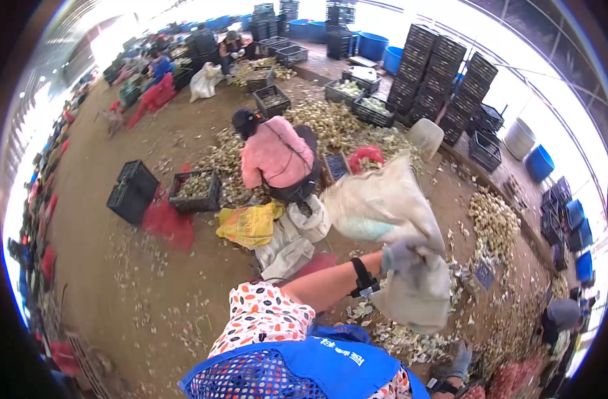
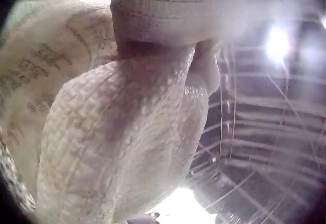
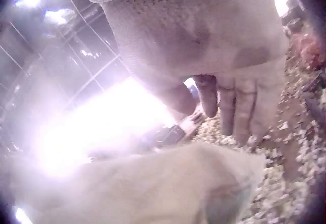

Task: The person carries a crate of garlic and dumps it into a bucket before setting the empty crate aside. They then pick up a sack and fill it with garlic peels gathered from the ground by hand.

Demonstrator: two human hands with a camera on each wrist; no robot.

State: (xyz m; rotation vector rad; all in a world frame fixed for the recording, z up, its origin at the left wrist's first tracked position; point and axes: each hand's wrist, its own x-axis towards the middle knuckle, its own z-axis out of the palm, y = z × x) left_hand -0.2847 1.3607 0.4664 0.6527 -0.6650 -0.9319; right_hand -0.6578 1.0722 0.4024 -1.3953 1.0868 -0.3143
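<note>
My gloved left hand [image 1: 400,256] grips the bunched neck of a white woven sack [image 1: 384,206] and holds it up off the ground; part of the sack hangs below the hand. In the left wrist view the glove [image 2: 173,15] closes round the gathered weave of the sack [image 2: 122,142]. My gloved right hand [image 1: 452,367] is low at the bottom right, near the littered ground, and holds nothing. From the right wrist camera its fingers [image 3: 237,109] hang loosely above a fold of the sack [image 3: 153,188].
A person in a pink shirt [image 1: 277,156] crouches ahead by a crate of pale pieces [image 1: 195,189]. Empty sacks [image 1: 287,243], a yellow bag [image 1: 249,225] and red net bags [image 1: 167,225] lie between us. Black crates [image 1: 440,66] are stacked at the back right, and pale heaps [image 1: 493,223] lie on the dirt floor.
</note>
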